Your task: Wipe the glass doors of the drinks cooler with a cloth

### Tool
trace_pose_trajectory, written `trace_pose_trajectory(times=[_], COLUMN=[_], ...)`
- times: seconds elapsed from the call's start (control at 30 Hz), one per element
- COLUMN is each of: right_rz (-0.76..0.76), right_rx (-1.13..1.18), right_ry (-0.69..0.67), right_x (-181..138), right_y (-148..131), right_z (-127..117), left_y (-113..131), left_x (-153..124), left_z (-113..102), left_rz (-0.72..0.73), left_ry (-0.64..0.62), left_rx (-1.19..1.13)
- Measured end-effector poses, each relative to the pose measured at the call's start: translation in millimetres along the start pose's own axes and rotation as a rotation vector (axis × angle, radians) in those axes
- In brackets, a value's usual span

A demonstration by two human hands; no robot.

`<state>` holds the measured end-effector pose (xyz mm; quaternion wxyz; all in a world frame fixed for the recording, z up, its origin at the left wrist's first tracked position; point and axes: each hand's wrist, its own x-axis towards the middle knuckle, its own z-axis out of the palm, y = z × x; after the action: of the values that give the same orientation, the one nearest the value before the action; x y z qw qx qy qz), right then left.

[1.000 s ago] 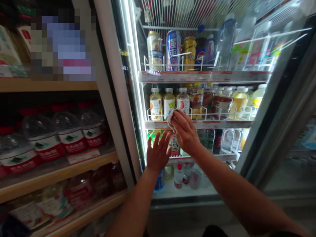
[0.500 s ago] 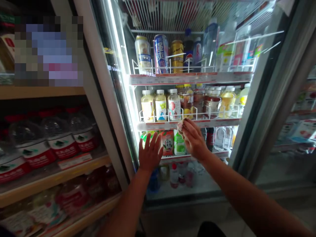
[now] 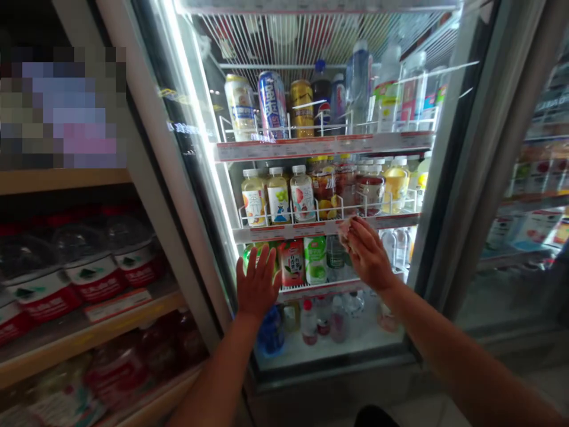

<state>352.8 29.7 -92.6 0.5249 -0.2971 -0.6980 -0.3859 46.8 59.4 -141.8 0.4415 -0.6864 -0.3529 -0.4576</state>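
cloth (image 3: 345, 230): before price strip (image 3: 284, 231), right of its middle | likely light, soft, limp; best held bunched | right hand (image 3: 368, 252): fingers around cloth | left hand (image 3: 258, 284): below strip's left end, fingers spread, empty

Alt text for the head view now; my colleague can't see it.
A person's right hand holds a pale wad in front of a lit drinks cooler; the left hand is raised, spread open. Red-labelled bottles stand on a shelf at left.
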Motion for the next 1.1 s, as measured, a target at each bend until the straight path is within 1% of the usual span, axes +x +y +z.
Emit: trace_pose_trajectory(times=[0.07,0.13,0.23,0.33,0.43,0.5,0.57,0.63,0.7,0.77,0.8,0.87,0.97,1.03,1.1], right_rz=[0.049,0.120,0.181,0.180,0.191,0.254,0.343,0.431,0.477,0.462,0.450,0.450,0.503,0.507,0.455], right_rx=[-0.030,-0.073,-0.109,-0.118,-0.150,-0.191,-0.220,-0.232,-0.237,-0.244,-0.250,-0.258,-0.263,-0.267,-0.265], right_ry=[0.039,0.120,0.207,0.195,0.200,0.242,0.272,0.278,0.271,0.243,0.227,0.201,0.160,0.126,0.077], right_x=[3,4,-7,-20,-18,-16,-23,-44,-71,-92,-99,-101,-95,-97,-104], right_y=[13,23,32,40,57,68,74,72,67,63,63,64,64,57,44], right_z=[-6,-10,-13,-17,-28,-35,-38,-38,-36,-36,-37,-41,-46,-45,-39], left_y=[0,0,-1,-1,-1,0,0,0,0,0,0,0,1,2,2], left_x=[-1,-1,-2,-2,-2,-1,0,0,-1,-1,-1,0,1,1,0], left_z=[1,1,2,2,1,1,1,1,1,1,1,0,-1,-1,-1], left_rz=[-0.006,-0.005,-0.003,-0.008,-0.006,-0.007,-0.012,-0.017,-0.017,-0.019,-0.018,-0.012,-0.003,-0.003,-0.006], left_ry=[0.000,-0.001,-0.005,-0.010,-0.003,0.002,-0.006,-0.005,-0.005,-0.008,-0.009,-0.008,-0.002,0.000,0.001], left_rx=[0.008,0.009,0.007,-0.001,0.004,0.002,-0.012,-0.026,-0.030,-0.033,-0.033,-0.025,-0.008,-0.008,-0.015])
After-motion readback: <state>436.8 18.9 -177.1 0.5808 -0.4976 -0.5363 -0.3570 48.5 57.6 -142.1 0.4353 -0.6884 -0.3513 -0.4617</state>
